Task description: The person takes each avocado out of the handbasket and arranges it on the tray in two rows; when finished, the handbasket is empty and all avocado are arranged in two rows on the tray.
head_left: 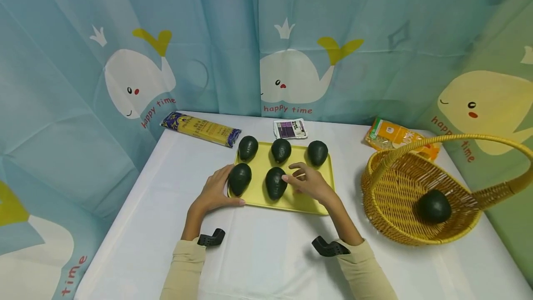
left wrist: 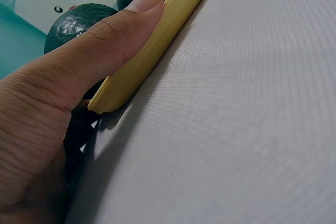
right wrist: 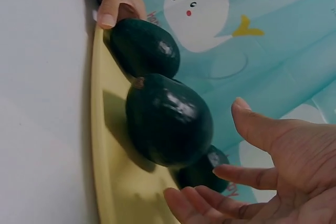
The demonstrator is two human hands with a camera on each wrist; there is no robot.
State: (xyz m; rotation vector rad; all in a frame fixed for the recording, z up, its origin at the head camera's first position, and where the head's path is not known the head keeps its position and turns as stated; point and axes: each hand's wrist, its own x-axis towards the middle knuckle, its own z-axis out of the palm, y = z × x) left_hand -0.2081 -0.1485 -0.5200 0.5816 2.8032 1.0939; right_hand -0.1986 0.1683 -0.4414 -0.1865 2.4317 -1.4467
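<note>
Several dark green avocados stand in two rows on a yellow tray (head_left: pixel 258 200). My left hand (head_left: pixel 214 191) grips the tray's near left corner, its thumb (left wrist: pixel 113 38) along the front rim in the left wrist view. Right beside that hand is the front left avocado (head_left: pixel 239 180). My right hand (head_left: pixel 309 182) hovers over the tray with fingers spread and nothing held. Its fingertips are close to the right side of the front middle avocado (head_left: pixel 276 183), which also shows large in the right wrist view (right wrist: pixel 169 120).
On the right stands a wicker basket (head_left: pixel 387 212) with a tall handle and one avocado (head_left: pixel 434 206) inside. Behind it lies an orange food bag (head_left: pixel 399 136). A yellow-and-blue packet (head_left: pixel 201 129) and a small white-and-purple packet (head_left: pixel 290 129) lie at the back, before a whale-print curtain (head_left: pixel 233 59).
</note>
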